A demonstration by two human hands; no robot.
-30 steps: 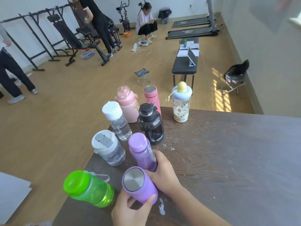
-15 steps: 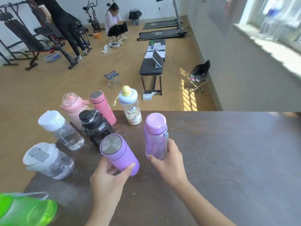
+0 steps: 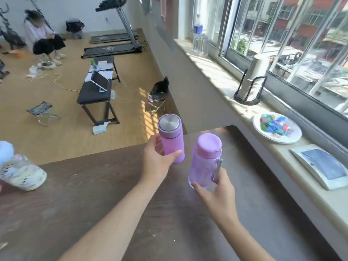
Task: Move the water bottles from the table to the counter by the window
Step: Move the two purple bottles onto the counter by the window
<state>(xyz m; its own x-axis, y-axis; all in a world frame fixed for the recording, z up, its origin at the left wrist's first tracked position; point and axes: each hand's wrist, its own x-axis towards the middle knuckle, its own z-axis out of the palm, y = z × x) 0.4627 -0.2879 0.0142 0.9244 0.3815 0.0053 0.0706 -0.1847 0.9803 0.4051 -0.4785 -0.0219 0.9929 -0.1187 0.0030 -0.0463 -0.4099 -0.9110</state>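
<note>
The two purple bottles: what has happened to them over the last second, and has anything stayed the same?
Both were lifted off the table and carried rightward toward the window counter. The left hand keeps the steel-capped purple bottle; the right hand keeps the translucent purple bottle. Grips are unchanged, and neither bottle has been set down yet.

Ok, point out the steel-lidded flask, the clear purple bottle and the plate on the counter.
Flask [image 3: 172, 143]: head view, on its purple body below the lid.
Purple bottle [image 3: 204, 167]: head view, on its clear body.
Plate [image 3: 293, 137]: head view, on the white rim at its right.
</note>
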